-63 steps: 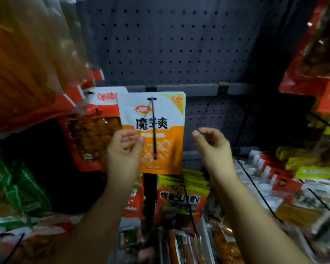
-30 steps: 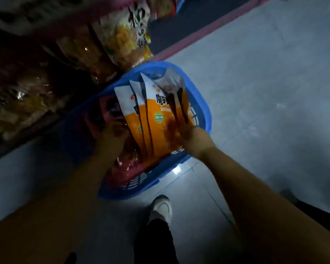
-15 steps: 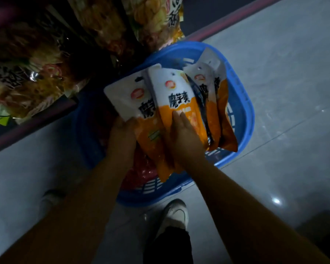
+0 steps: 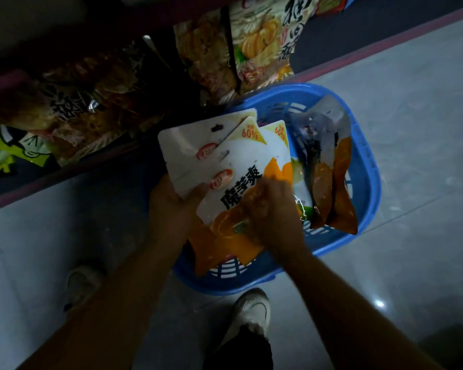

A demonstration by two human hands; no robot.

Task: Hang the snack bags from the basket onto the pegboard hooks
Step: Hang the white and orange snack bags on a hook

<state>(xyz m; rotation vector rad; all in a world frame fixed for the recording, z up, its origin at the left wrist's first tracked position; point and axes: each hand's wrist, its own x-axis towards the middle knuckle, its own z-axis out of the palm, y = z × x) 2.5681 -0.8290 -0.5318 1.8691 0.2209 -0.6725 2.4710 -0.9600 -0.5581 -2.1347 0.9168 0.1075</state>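
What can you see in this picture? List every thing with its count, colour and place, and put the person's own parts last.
basket: one, blue, on the floor beside the shelf.
held snack bags: at least two, white and orange, above the basket, in both hands.
leaning snack bags: two or more, orange and silvery, at the basket's right wall.
shelf snack packs: several, yellow and brown, dim, at top.
floor: grey tiles.
shoes: two, white, bottom.
left hand: grip on the bags' left edge.
right hand: grip on the front bag.
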